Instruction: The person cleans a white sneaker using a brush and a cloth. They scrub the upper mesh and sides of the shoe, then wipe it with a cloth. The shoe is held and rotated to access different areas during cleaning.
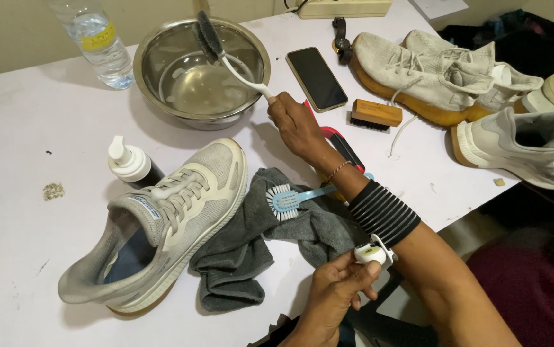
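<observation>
My right hand (293, 122) grips the white handle of a long dark-bristled brush (216, 45), whose head rests on the rim of a steel bowl (155, 45) holding a little water. My left hand (335, 295) pinches a small white device (370, 254) clipped beside the black striped band (383, 212) on my right forearm. A grey sneaker (161, 218) lies on its side on the white table (20, 141), touching a crumpled grey cloth (251, 257). A small blue-handled brush (290, 198) rests on the cloth.
A pump bottle (129, 160) stands behind the sneaker and a water bottle (100, 42) at the back left. A phone (317, 78), a wooden brush (376, 114) and a red tool (341, 144) lie mid-table. Beige shoes (431, 77) and a white shoe (527, 148) sit at the right.
</observation>
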